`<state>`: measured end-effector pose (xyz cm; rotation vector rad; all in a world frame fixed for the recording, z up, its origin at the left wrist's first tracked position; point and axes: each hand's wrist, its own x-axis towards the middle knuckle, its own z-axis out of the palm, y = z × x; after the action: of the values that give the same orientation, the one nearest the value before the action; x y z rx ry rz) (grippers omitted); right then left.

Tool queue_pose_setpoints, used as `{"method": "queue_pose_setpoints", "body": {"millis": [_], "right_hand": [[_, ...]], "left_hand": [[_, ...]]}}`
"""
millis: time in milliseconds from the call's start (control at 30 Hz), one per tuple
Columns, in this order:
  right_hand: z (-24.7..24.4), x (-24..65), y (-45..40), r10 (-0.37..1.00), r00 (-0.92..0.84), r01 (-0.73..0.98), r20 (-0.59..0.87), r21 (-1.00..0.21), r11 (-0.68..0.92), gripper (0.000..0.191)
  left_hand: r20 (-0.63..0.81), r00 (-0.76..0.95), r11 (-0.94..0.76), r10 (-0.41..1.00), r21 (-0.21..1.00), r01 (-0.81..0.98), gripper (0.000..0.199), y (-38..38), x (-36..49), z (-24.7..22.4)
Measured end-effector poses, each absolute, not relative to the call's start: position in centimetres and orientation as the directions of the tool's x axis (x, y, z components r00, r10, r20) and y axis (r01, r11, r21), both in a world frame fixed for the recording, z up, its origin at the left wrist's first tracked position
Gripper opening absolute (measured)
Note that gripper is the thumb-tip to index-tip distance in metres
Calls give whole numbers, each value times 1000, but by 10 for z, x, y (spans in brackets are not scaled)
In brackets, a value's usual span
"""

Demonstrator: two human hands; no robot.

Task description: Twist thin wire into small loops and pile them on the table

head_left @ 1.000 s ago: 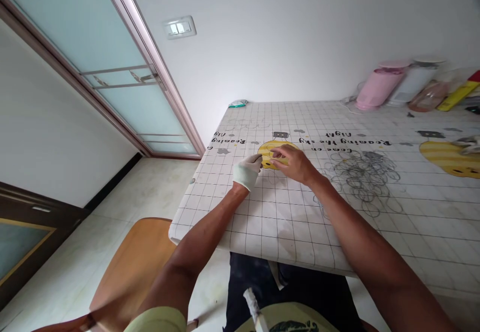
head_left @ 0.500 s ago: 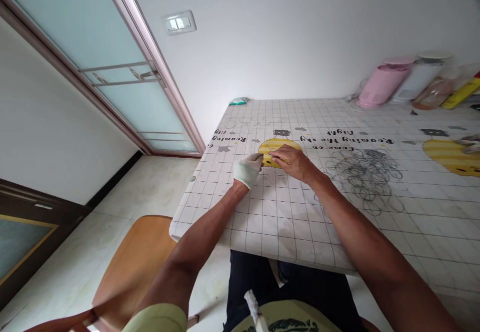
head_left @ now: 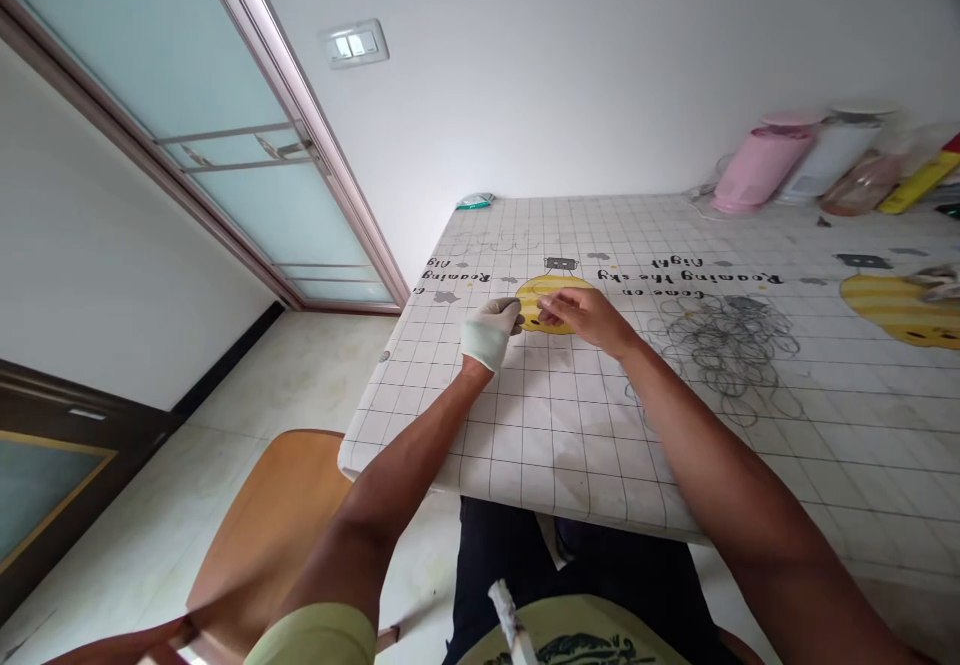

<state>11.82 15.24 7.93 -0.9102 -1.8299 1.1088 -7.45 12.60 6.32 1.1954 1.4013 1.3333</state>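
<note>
My left hand point(head_left: 491, 330), in a whitish glove, is closed above the yellow printed shape on the tablecloth point(head_left: 540, 445). Bare and also closed, my right hand point(head_left: 576, 313) is just to its right, with a small gap between the two. Whatever the fingertips of either hand pinch is too small to make out. A loose tangle of thin dark wire or thread point(head_left: 731, 345) lies on the cloth to the right of my right hand.
Pink point(head_left: 765, 167) and white point(head_left: 829, 160) containers stand at the back right, beside a yellow item point(head_left: 922, 183). A green and white packet point(head_left: 475, 201) lies at the back left corner. A wooden chair point(head_left: 270, 515) is left of the table.
My hands have moved slightly apart; the gloved left one has shifted a little left and turned. The camera view has shifted slightly.
</note>
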Motion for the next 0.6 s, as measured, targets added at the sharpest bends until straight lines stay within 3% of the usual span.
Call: {"method": "queue_pose_setpoints", "body": {"millis": [200, 433, 600], "right_hand": [[73, 117, 153, 815, -562, 115, 141, -963, 245, 33], [61, 100, 148, 853, -484, 101, 195, -956, 275, 25], [68, 110, 151, 900, -363, 99, 243, -950, 296, 24]], "left_hand": [[39, -224, -23, 974, 997, 74, 23, 121, -74, 72], [44, -222, -23, 974, 995, 98, 21, 118, -72, 75], [12, -118, 1, 993, 995, 105, 37, 106, -75, 66]]}}
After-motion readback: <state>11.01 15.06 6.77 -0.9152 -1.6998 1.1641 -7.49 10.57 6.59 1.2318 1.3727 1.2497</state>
